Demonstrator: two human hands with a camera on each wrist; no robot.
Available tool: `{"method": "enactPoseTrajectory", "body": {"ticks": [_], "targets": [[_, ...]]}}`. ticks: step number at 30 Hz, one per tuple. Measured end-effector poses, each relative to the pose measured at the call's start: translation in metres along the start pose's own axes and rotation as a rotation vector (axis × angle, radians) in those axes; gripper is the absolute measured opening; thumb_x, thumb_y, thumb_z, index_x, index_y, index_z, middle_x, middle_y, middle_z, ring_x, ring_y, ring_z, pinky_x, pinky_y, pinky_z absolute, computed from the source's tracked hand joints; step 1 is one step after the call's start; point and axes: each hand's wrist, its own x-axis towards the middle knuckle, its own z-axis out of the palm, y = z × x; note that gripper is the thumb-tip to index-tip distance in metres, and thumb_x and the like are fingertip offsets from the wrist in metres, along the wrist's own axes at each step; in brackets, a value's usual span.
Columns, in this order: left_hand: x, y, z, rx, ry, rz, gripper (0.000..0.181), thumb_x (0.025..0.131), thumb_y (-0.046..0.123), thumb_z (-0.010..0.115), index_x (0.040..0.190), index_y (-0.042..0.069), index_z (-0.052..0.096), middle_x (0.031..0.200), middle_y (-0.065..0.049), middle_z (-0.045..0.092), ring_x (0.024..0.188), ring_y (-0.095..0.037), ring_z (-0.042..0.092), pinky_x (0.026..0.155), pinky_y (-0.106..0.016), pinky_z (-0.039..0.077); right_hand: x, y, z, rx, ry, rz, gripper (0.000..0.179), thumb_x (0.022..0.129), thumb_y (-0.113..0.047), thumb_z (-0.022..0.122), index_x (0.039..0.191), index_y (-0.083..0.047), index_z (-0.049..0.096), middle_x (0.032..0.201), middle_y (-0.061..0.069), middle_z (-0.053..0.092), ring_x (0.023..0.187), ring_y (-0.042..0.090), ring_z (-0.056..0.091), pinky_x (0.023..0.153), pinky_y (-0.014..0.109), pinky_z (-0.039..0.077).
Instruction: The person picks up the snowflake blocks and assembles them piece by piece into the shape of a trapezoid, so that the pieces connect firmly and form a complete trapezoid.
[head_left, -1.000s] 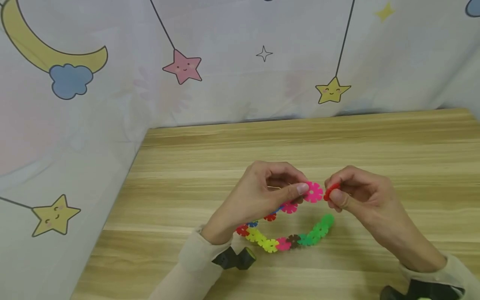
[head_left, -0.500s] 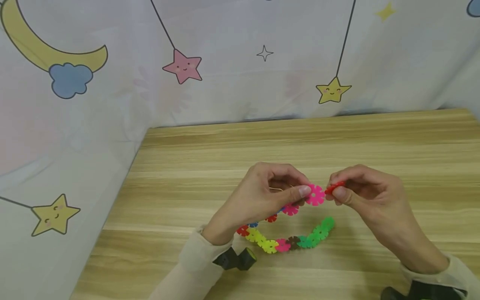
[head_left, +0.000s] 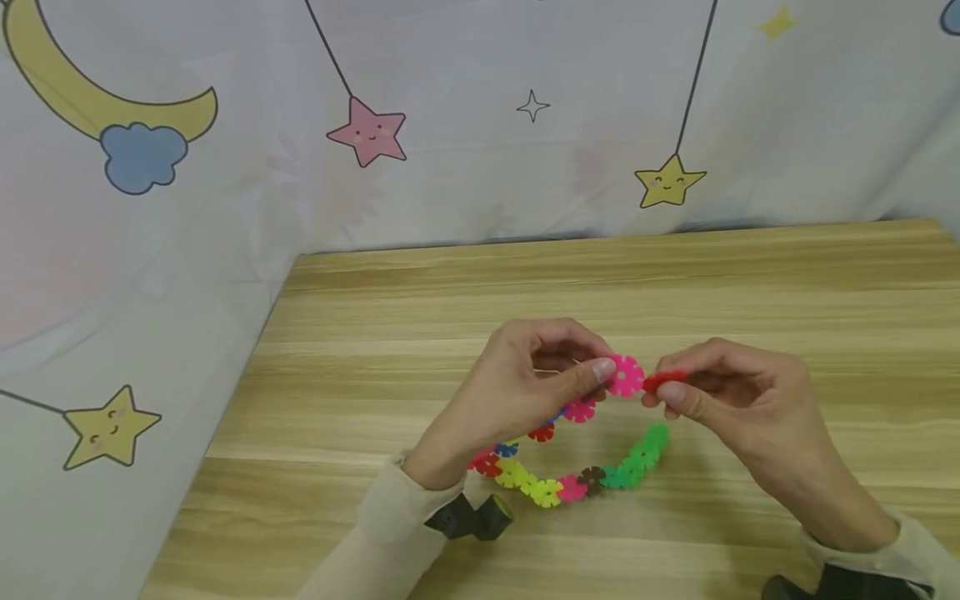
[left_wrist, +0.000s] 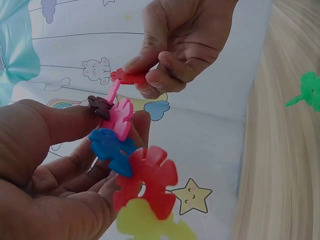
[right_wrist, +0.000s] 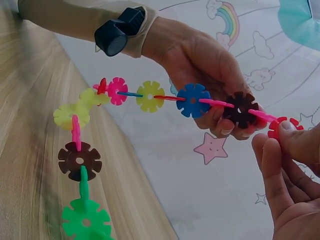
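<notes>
My left hand (head_left: pixel 517 387) pinches a chain of slotted plastic snowflake discs near its end. A pink disc (head_left: pixel 632 379) sticks out past the thumb, and a dark brown disc (right_wrist: pixel 233 111) sits at the fingertips in the right wrist view. Between thumb and fingers, my right hand (head_left: pixel 742 408) holds a red snowflake disc (head_left: pixel 663 381), turned nearly edge-on, its rim right at the pink disc's rim. The chain curves round in an open loop through yellow discs (head_left: pixel 546 493) to a green end (head_left: pixel 656 437); my left hand hides part of it.
Wood-grain table (head_left: pixel 375 342) lies under both hands. Behind it hangs a white cloth (head_left: pixel 465 183) printed with stars and a moon. A black wrist camera (head_left: pixel 468 517) sits on the left cuff, another (head_left: pixel 862 581) on the right.
The red disc has turned from tilted to nearly level, and its edge has come against the pink disc. Both hands have shifted slightly; the chain moved a little with the left.
</notes>
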Motion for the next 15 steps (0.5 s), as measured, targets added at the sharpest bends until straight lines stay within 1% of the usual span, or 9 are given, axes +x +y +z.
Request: {"method": "enactPoseTrajectory", "body": {"ticks": [3, 7, 9, 12, 13, 15], "targets": [[0.0000, 0.0002, -0.0006, -0.003, 0.008, 0.002, 0.012, 0.103, 0.012, 0.073, 0.112, 0.006, 0.077, 0.101, -0.016, 0.079, 0.083, -0.022, 0.078, 0.074, -0.032, 0.066, -0.0009, -0.0005, 0.0003, -0.009, 0.002, 0.004, 0.019, 0.091, 0.023, 0.068, 0.101, 0.008, 0.074, 0.101, 0.004, 0.082, 0.084, 0.016, 0.080, 0.071, 0.028, 0.065], [-0.0004, 0.0011, -0.0009, -0.003, 0.016, 0.001, 0.013, 0.103, 0.014, 0.074, 0.113, 0.006, 0.076, 0.102, -0.018, 0.079, 0.081, -0.015, 0.077, 0.074, -0.033, 0.066, -0.0029, 0.0005, 0.0020, 0.015, 0.002, -0.019, 0.019, 0.089, 0.024, 0.071, 0.099, 0.008, 0.075, 0.101, 0.009, 0.082, 0.086, 0.019, 0.078, 0.071, 0.028, 0.065], [-0.0009, 0.0018, -0.0008, 0.002, 0.024, -0.010, 0.013, 0.103, 0.015, 0.074, 0.113, 0.007, 0.076, 0.102, -0.016, 0.079, 0.081, -0.013, 0.077, 0.074, -0.033, 0.066, -0.0036, 0.0019, 0.0030, 0.040, -0.003, -0.048, 0.019, 0.088, 0.025, 0.071, 0.099, 0.010, 0.075, 0.101, 0.012, 0.081, 0.086, 0.020, 0.077, 0.070, 0.027, 0.065], [-0.0014, 0.0029, -0.0002, 0.005, 0.038, -0.027, 0.013, 0.103, 0.016, 0.074, 0.113, 0.008, 0.076, 0.101, -0.012, 0.079, 0.081, -0.012, 0.077, 0.073, -0.031, 0.065, -0.0039, 0.0027, 0.0050, 0.024, 0.016, -0.061, 0.021, 0.086, 0.026, 0.071, 0.097, 0.009, 0.076, 0.100, 0.010, 0.082, 0.084, 0.019, 0.077, 0.069, 0.026, 0.064], [-0.0015, 0.0031, 0.0000, 0.006, 0.041, -0.030, 0.013, 0.103, 0.016, 0.073, 0.113, 0.008, 0.076, 0.101, -0.012, 0.079, 0.080, -0.012, 0.077, 0.073, -0.030, 0.064, -0.0040, 0.0030, 0.0055, 0.027, 0.023, -0.068, 0.022, 0.085, 0.027, 0.071, 0.097, 0.009, 0.076, 0.100, 0.010, 0.082, 0.085, 0.018, 0.077, 0.070, 0.026, 0.065], [-0.0014, 0.0032, 0.0005, 0.004, 0.047, -0.031, 0.012, 0.103, 0.015, 0.073, 0.112, 0.007, 0.075, 0.101, -0.013, 0.079, 0.079, -0.011, 0.076, 0.071, -0.028, 0.064, -0.0036, 0.0048, 0.0069, 0.052, 0.034, -0.109, 0.024, 0.083, 0.030, 0.070, 0.098, 0.012, 0.076, 0.100, 0.012, 0.083, 0.086, 0.018, 0.078, 0.071, 0.025, 0.065]]}}
